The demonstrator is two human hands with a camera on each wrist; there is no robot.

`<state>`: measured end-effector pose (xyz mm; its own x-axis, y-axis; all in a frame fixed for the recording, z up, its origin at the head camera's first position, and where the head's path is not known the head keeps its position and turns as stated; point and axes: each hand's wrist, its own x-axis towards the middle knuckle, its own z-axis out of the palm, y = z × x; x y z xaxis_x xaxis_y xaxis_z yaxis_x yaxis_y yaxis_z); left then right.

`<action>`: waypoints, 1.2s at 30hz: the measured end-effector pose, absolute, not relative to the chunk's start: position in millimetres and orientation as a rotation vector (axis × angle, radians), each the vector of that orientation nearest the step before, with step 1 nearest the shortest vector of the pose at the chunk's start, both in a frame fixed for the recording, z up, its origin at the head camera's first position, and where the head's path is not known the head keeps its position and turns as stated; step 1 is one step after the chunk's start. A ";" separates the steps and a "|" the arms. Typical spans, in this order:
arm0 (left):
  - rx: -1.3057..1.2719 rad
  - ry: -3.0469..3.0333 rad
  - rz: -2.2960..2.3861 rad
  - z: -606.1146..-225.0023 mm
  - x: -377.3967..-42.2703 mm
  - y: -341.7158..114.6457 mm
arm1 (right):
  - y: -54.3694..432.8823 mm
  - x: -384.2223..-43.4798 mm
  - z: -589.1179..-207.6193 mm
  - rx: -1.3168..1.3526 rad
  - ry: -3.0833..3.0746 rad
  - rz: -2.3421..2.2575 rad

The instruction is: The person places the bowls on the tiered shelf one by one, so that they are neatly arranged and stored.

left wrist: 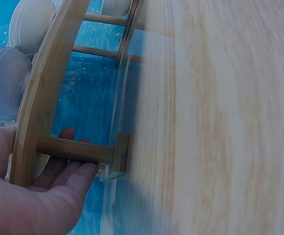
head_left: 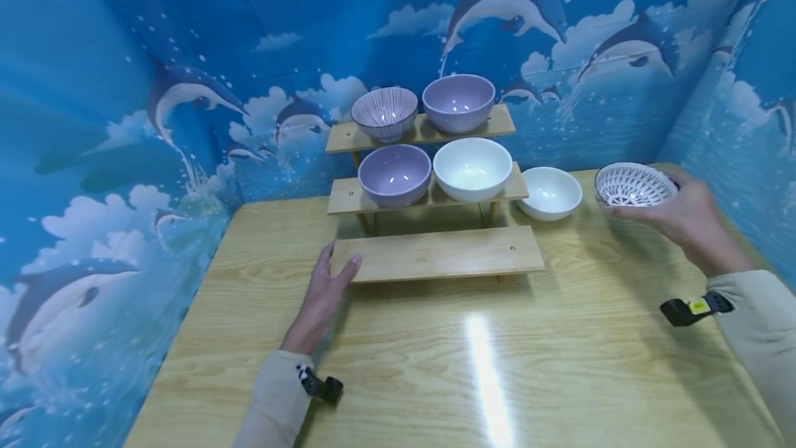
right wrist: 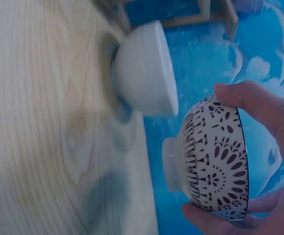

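My right hand [head_left: 693, 216] holds a small white bowl with a dark pattern [head_left: 634, 187] by its sides, above the back right of the table. In the right wrist view, the patterned bowl's foot [right wrist: 170, 164] is clear of the tabletop. Beside it, a plain white bowl [head_left: 550, 193] stands on the table. At the left end of a three-step wooden rack, my left hand [head_left: 325, 290] grips the lowest step [head_left: 438, 254], thumb over the board. The left wrist view shows its fingers [left wrist: 76, 178] under the step, by a round leg [left wrist: 76, 148].
On the rack's middle step sit a purple bowl [head_left: 395, 177] and a white bowl [head_left: 472, 170]. The top step carries a striped bowl [head_left: 385, 115] and another purple bowl [head_left: 459, 104]. A blue dolphin backdrop [head_left: 385, 26] encloses the table [head_left: 398, 358] behind and at both sides.
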<state>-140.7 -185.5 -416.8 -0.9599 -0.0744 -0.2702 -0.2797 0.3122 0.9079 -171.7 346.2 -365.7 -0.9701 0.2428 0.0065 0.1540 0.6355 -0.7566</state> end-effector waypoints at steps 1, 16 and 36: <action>-0.325 2.393 1.715 -416.8 -140.5 -185.6 | 344.3 -168.7 -364.1 -0.330 -2.749 1.240; -0.346 2.386 1.715 -417.6 -141.0 -186.5 | 303.5 -122.5 -342.1 -0.179 -2.767 1.194; -0.351 2.383 1.702 -417.1 -142.6 -185.2 | 214.9 -106.1 -334.0 0.121 -2.935 1.231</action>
